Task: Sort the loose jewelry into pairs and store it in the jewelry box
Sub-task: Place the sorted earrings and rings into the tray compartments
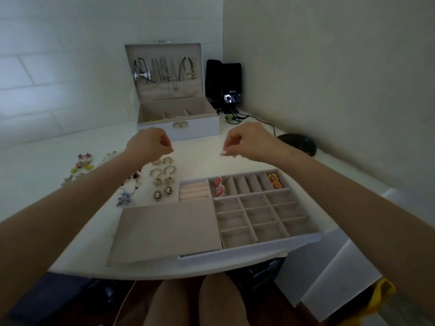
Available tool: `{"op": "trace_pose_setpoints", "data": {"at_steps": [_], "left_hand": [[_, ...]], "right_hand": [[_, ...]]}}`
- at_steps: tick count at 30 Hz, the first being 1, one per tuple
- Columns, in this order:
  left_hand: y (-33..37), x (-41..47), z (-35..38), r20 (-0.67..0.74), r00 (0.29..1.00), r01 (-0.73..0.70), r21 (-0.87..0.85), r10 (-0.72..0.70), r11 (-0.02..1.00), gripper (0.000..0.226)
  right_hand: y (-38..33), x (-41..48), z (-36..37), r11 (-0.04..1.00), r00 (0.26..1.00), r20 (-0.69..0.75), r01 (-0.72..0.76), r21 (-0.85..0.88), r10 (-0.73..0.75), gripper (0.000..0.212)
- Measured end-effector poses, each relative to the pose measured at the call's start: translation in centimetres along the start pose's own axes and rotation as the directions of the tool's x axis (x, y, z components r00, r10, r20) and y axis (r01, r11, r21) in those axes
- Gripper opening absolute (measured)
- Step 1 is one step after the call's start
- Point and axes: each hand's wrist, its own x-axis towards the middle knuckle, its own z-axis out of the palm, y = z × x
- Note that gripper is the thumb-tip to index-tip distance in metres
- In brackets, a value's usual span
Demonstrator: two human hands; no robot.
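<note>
The left hand [150,143], at centre left of the frame, hovers with its fingers curled in toward the thumb. The right hand [249,142], at centre right, has its fingertips bunched and pointing down. Whether either hand pinches a small piece is too blurred to tell.

Below the left wrist, loose gold earrings [162,177] lie in pairs on the white table [200,158], with two cameo earrings [162,192] nearest the viewer and star earrings [84,156] farther left.

In the lower centre is the divided tray [247,249]. Pink earrings [219,187] sit in the leftmost slot of its back row, and gold-and-pink earrings [275,181] in the rightmost.

The open jewelry box [179,128] stands at upper centre, beside a black speaker [223,83].
</note>
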Motion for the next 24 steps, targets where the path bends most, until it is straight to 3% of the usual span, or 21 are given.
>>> {"op": "trace_pose_setpoints", "data": {"at_steps": [4, 10, 15, 20, 24], "left_hand": [[-2.7, 0.7, 0.2, 0.051, 0.996, 0.068, 0.177, -0.078, 0.982, 0.016], [-3.6, 1.2, 0.9, 0.132, 0.985, 0.087, 0.199, -0.115, 0.976, 0.025], [-3.4, 1.3, 1.0, 0.141, 0.986, 0.063, 0.16, -0.086, 0.985, 0.034], [-3.0, 0.9, 1.0, 0.085, 0.996, 0.019, 0.124, -0.029, 0.992, 0.029], [-1.7, 0.3, 0.8, 0.01, 0.999, -0.052, -0.061, 0.053, 0.997, 0.027]], "right_hand": [[-2.8, 5.1, 4.2, 0.999, 0.998, 0.049, 0.04, 0.021, -0.041, 0.019], [-4.8, 10.1, 9.3, 0.992, 0.989, 0.148, 0.043, -0.119, -0.025, 0.031], [-4.7, 11.5, 11.4, 0.982, 0.994, 0.107, 0.04, -0.186, -0.021, 0.019], [-4.4, 10.7, 9.9, 0.997, 0.995, 0.103, 0.017, -0.08, -0.008, 0.01], [-3.8, 8.4, 7.0, 0.996, 0.997, 0.071, -0.018, 0.082, 0.013, 0.027]]}}
